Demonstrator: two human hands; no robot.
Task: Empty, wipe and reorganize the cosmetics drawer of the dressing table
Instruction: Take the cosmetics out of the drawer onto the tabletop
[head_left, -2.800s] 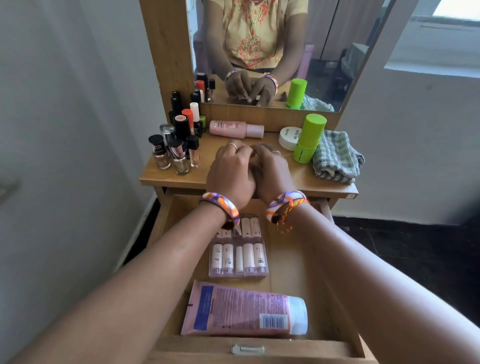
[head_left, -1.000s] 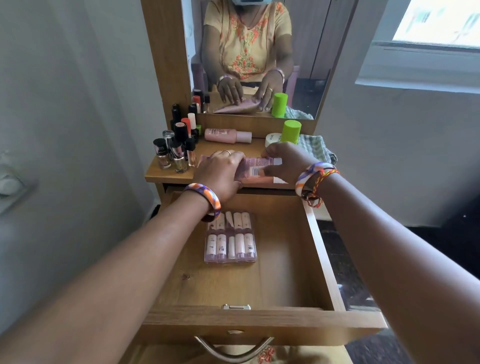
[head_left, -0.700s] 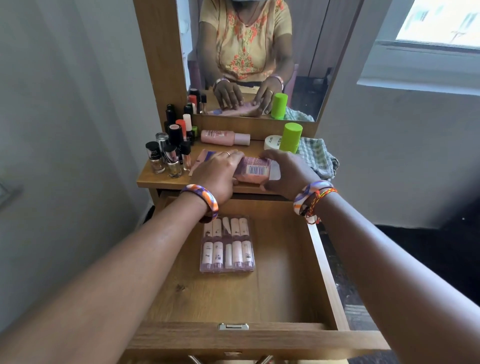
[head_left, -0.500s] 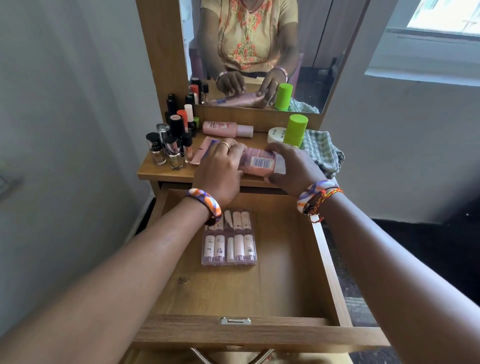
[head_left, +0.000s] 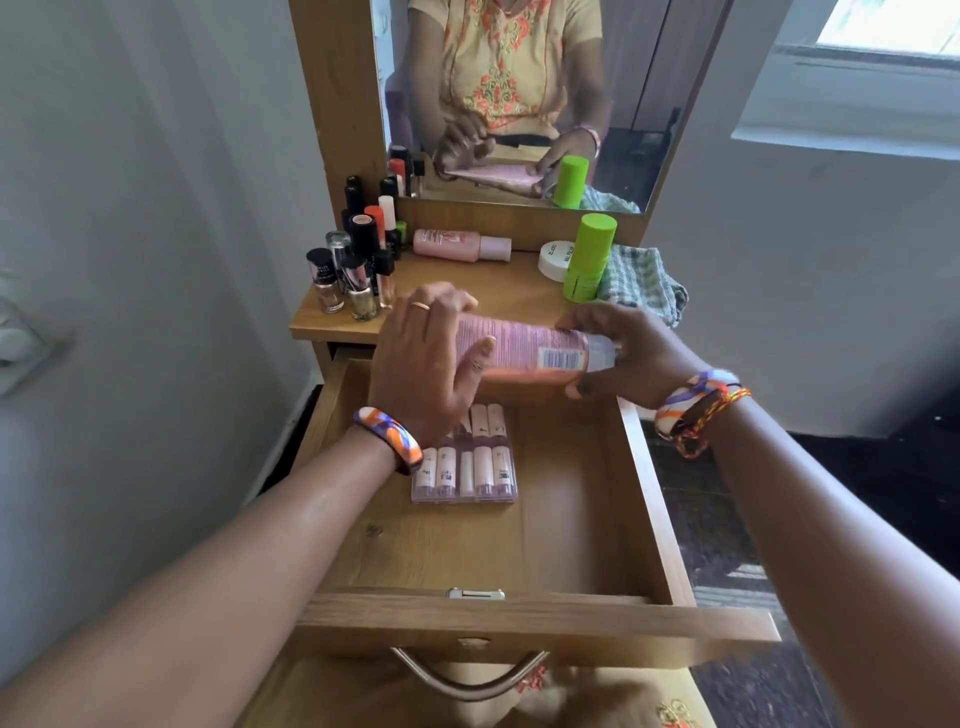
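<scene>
Mid-frame, above the open drawer (head_left: 649, 499), my left hand (head_left: 421, 358) and right hand (head_left: 623, 353) both grip the pink tube (head_left: 519, 353); vial pack (head_left: 465, 462) below.

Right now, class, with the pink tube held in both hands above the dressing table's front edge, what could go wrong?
1. The pink plastic tube is held only at its ends by the left hand and right hand; it might slip into the open wooden drawer.
2. Setting it down leftward could topple the cluster of small nail polish bottles.
</scene>
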